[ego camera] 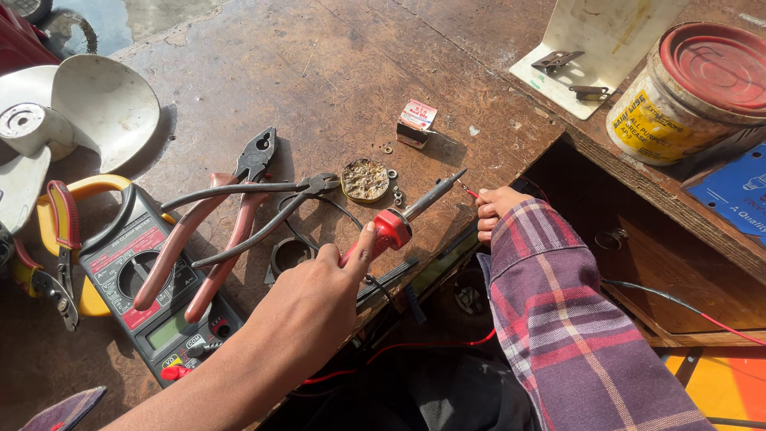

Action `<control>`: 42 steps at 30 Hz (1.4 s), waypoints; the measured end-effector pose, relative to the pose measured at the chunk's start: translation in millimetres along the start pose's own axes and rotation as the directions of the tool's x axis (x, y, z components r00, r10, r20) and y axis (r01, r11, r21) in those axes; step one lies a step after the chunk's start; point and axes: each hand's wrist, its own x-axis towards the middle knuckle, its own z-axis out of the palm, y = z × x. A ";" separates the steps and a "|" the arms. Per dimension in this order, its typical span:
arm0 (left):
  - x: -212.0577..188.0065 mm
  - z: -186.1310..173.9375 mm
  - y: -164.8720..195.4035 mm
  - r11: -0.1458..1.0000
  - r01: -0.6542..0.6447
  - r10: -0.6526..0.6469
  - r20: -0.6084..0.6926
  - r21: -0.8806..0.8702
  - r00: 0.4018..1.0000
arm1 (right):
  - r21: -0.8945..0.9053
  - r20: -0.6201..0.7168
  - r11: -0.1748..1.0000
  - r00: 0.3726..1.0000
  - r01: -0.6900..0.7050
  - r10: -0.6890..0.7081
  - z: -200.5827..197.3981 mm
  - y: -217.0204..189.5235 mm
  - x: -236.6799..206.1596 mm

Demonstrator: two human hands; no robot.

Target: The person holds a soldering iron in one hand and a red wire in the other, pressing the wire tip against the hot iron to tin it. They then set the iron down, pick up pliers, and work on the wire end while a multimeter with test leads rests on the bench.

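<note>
Left hand (307,307) grips red-handled soldering iron (403,219)

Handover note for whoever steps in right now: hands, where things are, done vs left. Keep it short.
Left hand: grip closed on the red handle of the soldering iron, tip pointing at the bench edge.
Right hand: at the wooden bench edge, pinching the end of a thin red wire right by the iron tip.
Nearby: combination pliers and thin-nose pliers lying across the clamp meter; small round tin with loose washers beside it; small box; fan blade far left.
Done: iron and wire brought together.
Left: whether the joint is made cannot be told from this view.
</note>
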 end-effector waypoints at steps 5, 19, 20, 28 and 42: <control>-7.1 1.9 -1.6 1.000 0.017 -0.017 -0.034 -0.024 0.999 | -0.498 -0.417 0.866 0.860 0.054 -0.293 30.2 22.6 -18.5; -34.1 1.8 -5.6 0.999 0.004 -0.008 -0.109 -0.034 0.994 | -0.816 -0.179 0.541 0.803 0.201 -0.569 80.8 51.0 -61.8; -35.3 1.2 -5.9 0.999 0.009 -0.013 -0.104 -0.036 0.994 | -0.823 -0.156 0.522 0.794 0.225 -0.588 82.9 52.1 -61.6; -41.1 9.4 -10.6 0.999 0.030 -0.031 -0.030 -0.011 0.999 | -0.814 -0.250 0.565 0.801 0.131 -0.545 87.0 51.5 -50.0; -40.3 20.0 -16.5 1.000 -0.027 0.027 -0.009 0.012 1.000 | -0.794 -0.308 0.605 0.821 0.056 -0.480 81.6 48.5 -43.9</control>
